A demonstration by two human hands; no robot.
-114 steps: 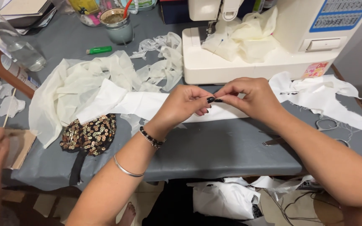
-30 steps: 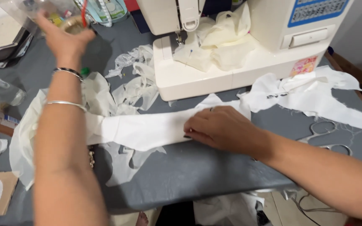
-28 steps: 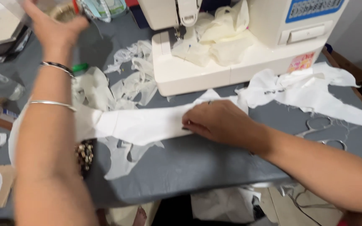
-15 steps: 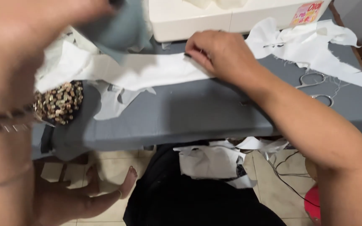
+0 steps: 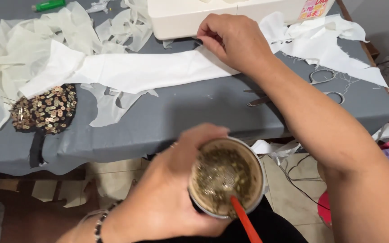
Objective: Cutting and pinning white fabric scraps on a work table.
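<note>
The left hand (image 5: 158, 202) has brought the cup (image 5: 226, 177) from the table's far side up close.

Home sewing workspace.
White sewing machine (image 5: 212, 15) on grey tabletop (image 5: 181, 112), fabric scraps (image 5: 118, 27), scissors (image 5: 320, 85), sequin patch (image 5: 46, 108); tiled floor w/ offcuts below.

Single head-worn view, steeply downward, close over table (image 5: 194, 117) edge.

soft even light, blurred foreground
</note>
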